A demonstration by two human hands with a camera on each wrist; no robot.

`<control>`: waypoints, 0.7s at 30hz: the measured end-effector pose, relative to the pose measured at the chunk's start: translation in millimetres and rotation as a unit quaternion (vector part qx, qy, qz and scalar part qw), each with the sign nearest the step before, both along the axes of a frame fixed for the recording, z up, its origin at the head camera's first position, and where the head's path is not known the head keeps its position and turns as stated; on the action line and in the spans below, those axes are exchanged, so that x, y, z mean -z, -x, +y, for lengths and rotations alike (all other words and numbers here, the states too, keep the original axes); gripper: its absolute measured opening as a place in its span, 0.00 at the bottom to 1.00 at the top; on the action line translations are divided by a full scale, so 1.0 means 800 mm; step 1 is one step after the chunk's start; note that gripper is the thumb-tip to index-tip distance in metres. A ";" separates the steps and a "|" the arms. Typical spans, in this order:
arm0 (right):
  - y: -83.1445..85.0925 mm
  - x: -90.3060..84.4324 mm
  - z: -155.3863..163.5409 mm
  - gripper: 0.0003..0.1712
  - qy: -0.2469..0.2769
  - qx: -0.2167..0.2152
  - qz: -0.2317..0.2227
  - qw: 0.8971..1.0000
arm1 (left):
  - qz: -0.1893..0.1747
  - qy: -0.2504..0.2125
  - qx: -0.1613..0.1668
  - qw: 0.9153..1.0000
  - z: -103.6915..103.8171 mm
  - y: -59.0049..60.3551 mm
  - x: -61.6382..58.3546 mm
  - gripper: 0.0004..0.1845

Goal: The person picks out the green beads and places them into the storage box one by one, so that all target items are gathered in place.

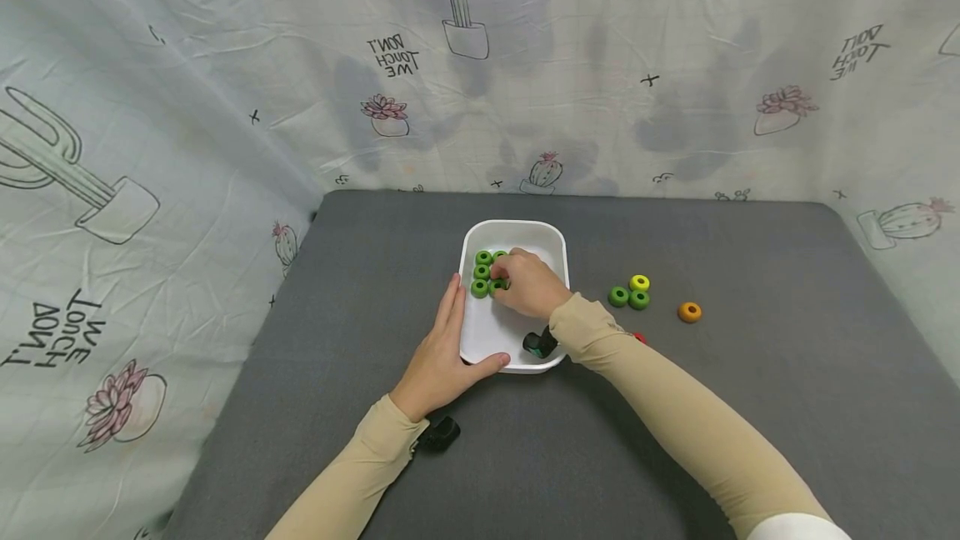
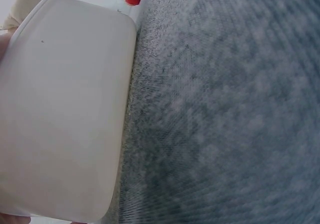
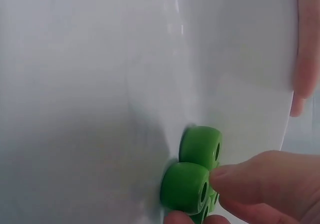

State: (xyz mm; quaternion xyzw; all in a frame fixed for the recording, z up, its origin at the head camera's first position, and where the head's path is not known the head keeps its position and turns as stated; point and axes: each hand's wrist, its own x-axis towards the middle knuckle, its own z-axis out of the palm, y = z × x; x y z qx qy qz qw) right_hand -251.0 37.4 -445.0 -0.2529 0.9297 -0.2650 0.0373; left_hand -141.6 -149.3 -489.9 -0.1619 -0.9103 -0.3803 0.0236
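Observation:
A white plastic bin (image 1: 551, 240) stands mid-table with several green rings (image 1: 482, 272) clustered at its far left inside. My right hand (image 1: 506, 281) reaches into the bin with curled fingers and pinches one green ring (image 3: 186, 186) between thumb and fingertips (image 3: 250, 176); another green ring (image 3: 201, 146) sits just beside it. My left hand (image 1: 452, 333) lies along the bin's left outer wall (image 2: 60, 114), fingers straight, thumb on the near rim.
On the grey table (image 1: 750, 407) right of the bin lie two green rings (image 1: 618, 297), a yellow ring (image 1: 639, 282), an orange ring (image 1: 689, 312) and a red piece (image 1: 638, 337) half hidden by my forearm. Cactus-print cloth (image 1: 187, 107) walls the back and sides.

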 end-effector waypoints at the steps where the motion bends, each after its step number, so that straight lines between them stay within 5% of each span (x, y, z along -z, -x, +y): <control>1: -0.001 -0.001 0.000 0.14 0.002 0.001 -0.001 1.000 | -0.001 0.000 0.000 1.000 0.000 0.000 0.000 0.64; 21: -0.010 -0.030 0.023 0.13 0.085 0.004 0.009 0.996 | -0.004 -0.004 -0.008 1.000 0.001 0.000 -0.002 0.64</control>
